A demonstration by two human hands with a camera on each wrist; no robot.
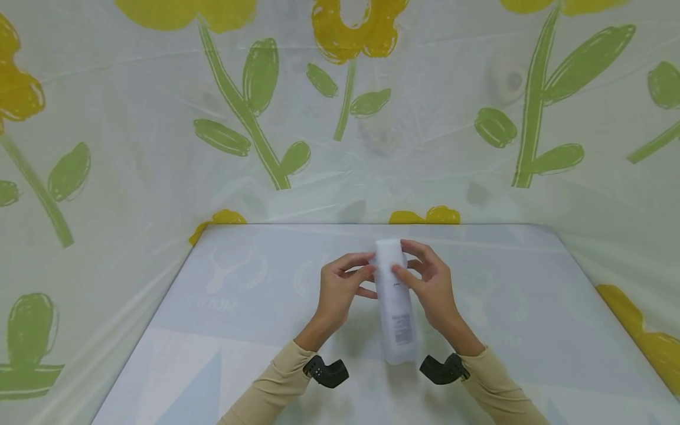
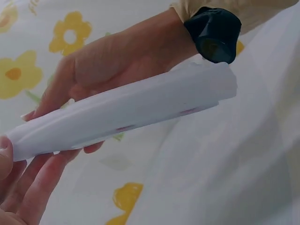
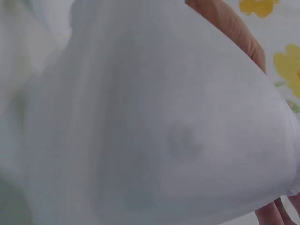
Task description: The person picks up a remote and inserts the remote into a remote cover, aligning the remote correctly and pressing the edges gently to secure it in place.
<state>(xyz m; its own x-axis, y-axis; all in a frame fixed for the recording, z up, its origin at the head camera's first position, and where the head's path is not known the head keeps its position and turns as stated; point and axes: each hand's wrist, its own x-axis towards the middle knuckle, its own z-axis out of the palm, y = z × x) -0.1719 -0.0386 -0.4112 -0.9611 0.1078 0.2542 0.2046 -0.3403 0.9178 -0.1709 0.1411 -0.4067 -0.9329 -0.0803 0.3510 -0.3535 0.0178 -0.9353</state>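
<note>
A rolled white paper tube [image 1: 395, 301] sits at centre frame, held above the bench [image 1: 531, 330]. The left hand [image 1: 340, 289] pinches its upper end with curled fingers; the right hand [image 1: 430, 283] grips the opposite side, fingers wrapped round.

Both hands' [image 1: 340, 289] fingers [image 1: 411, 277] curled inward

Ahead of the grip: bare table [image 1: 478, 260] up to the flowered sheet wall [image 1: 372, 147].
Either side: open surface, sheet walls well apart.
Between the hands: rolled white paper [image 1: 394, 301] fills the gap.
Beneath: tabletop near.
</note>
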